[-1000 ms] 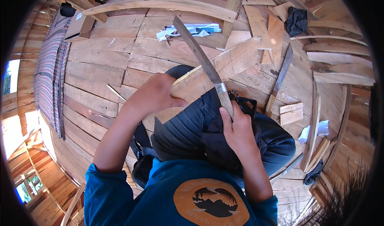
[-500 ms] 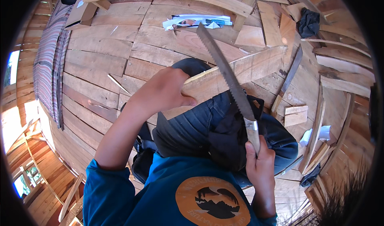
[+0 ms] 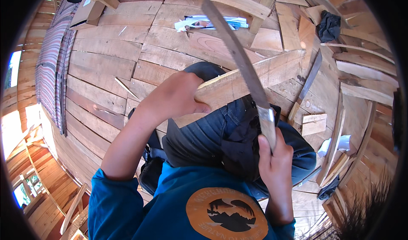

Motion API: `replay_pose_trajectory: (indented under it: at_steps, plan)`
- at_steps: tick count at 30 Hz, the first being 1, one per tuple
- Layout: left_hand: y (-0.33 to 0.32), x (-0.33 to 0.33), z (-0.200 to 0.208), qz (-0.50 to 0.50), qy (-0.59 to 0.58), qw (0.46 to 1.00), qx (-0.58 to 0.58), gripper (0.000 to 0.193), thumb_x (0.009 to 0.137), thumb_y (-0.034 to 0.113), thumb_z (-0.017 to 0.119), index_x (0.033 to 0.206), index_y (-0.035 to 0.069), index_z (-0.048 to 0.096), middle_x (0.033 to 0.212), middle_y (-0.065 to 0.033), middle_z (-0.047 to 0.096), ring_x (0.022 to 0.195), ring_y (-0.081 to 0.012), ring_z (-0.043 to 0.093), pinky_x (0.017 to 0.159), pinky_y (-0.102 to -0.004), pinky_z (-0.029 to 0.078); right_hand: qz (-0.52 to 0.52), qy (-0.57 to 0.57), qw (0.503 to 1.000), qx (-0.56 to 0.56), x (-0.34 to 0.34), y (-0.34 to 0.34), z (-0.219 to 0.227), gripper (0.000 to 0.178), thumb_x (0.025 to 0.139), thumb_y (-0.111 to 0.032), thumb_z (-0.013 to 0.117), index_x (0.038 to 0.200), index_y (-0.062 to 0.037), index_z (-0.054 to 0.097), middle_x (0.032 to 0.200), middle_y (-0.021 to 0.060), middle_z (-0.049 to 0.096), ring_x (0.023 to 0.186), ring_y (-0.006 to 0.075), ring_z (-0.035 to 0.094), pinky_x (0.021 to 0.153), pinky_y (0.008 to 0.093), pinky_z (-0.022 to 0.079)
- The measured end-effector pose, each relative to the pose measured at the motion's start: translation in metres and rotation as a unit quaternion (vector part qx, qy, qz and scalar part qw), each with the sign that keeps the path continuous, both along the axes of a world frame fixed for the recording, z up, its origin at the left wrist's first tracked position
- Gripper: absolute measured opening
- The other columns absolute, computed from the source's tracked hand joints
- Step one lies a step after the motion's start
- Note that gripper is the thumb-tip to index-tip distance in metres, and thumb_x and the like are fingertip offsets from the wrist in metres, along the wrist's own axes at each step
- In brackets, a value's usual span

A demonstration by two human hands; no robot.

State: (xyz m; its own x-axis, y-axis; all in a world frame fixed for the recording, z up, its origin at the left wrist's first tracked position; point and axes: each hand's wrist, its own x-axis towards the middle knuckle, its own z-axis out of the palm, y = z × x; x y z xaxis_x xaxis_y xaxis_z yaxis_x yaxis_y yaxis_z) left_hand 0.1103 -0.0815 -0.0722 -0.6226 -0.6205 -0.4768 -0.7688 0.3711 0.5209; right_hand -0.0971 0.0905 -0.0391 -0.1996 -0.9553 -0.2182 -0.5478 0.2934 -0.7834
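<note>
My left hand point(image 3: 176, 95) is closed round the near-left end of a pale wooden board point(image 3: 225, 89), its thumb on the near face. The board lies slantwise across my bent legs, rising toward the right. In my right hand point(image 3: 276, 157) is a hand saw point(image 3: 241, 57) with a long, slightly curved, toothed blade, a metal collar and a wooden handle. The blade crosses the board's upper edge right of its middle and points up and left beyond it. Whether its teeth bite into the wood cannot be made out.
On the plank floor to the right lies a machete-like blade point(image 3: 311, 76) with a wooden handle, near a small wood block point(image 3: 314, 124). A crumpled wrapper point(image 3: 212, 23) lies ahead. Boards point(image 3: 365, 85) line the right side. Striped cloth point(image 3: 53, 66) hangs at left.
My right hand has pushed the saw forward and up, so its tip reaches farther past the board and the collar sits closer to it. The left hand and board stay nearly still.
</note>
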Motion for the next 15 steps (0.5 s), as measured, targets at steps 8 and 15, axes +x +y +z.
replay_pose_trajectory:
  at_steps: [8, 15]
  plan:
    - [0.005, -0.008, 0.003, 0.001, 0.003, 1.0, -0.018, 0.052, 0.063, 0.033, 0.085, 0.092, -0.006, 0.07, 0.083, -0.0261, 0.066, 0.083, -0.0369, 0.066, 0.079, -0.0407, 0.052, 0.003, 0.006, 1.0, 0.005, 0.008, 0.01, -0.031, 0.014, 0.096, -0.014, 0.059, 0.1, -0.0007, 0.056, 0.062, 0.0221, 0.058, 0.06, 0.0426, 0.062, 0.05, 0.0454, 0.046]
    - [-0.002, 0.0, -0.001, -0.015, 0.038, 0.999, 0.005, 0.052, 0.062, 0.034, 0.086, 0.089, -0.007, 0.07, 0.079, -0.0247, 0.066, 0.075, -0.0361, 0.067, 0.072, -0.038, 0.053, 0.011, 0.025, 1.0, -0.006, 0.007, -0.003, -0.021, 0.014, 0.095, -0.014, 0.059, 0.099, -0.001, 0.056, 0.062, 0.0224, 0.058, 0.059, 0.0416, 0.063, 0.049, 0.0451, 0.046]
